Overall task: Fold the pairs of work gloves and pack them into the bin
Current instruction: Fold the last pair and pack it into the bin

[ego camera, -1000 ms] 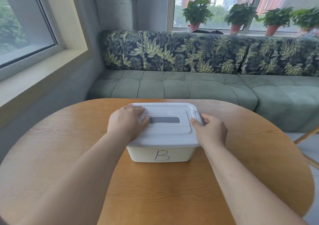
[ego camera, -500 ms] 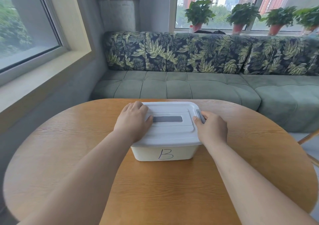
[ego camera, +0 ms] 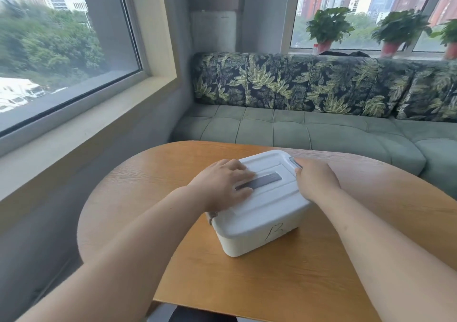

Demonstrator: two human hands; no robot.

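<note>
Only 1 view: a wide-angle camera on the person's head, looking forward and down, turned slightly left. It sits close above the wooden surface [ego camera: 284, 284], with both forearms reaching in from below, and takes in the sofa [ego camera: 309, 129] and windows beyond.

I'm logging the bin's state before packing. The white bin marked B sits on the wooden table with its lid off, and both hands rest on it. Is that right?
Not quite: the lid is on, not off. The head view shows it covering the white bin marked B on the wooden table, with the left hand flat on top and the right hand at its far-right clip.
</note>
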